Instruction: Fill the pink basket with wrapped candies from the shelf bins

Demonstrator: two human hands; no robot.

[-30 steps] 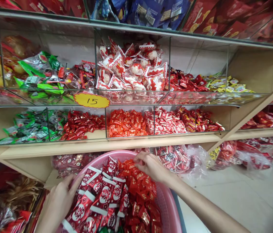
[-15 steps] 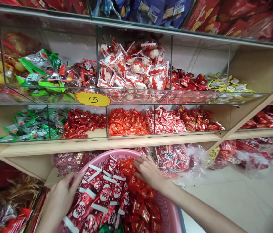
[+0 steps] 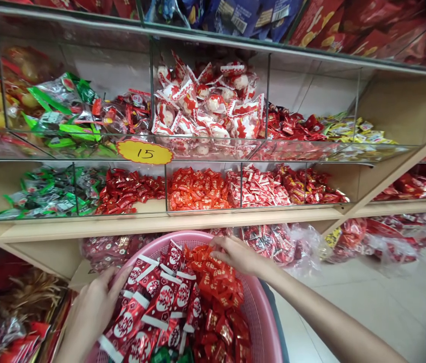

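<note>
Head view. The pink basket [image 3: 254, 307], lower centre of frame, carries maroon packets [image 3: 163, 300] heaped at left and orange packets [image 3: 216, 277] at upper right. Left hand [image 3: 92, 307] clamped on the basket's left rim; right hand [image 3: 237, 253] apart from it, fingers curled over the orange packets, any grip hidden. Judged risk: one-sided support could tip the basket, spilling packets. Shelf edge [image 3: 182, 222] crowds the far rim; room for movement lies right, above the floor [image 3: 356, 307].

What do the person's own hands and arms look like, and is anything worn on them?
The left hand and the right hand are ungloved; no ring, watch or bracelet shows. The right forearm is slim and bare, with no sleeve in view.
</note>
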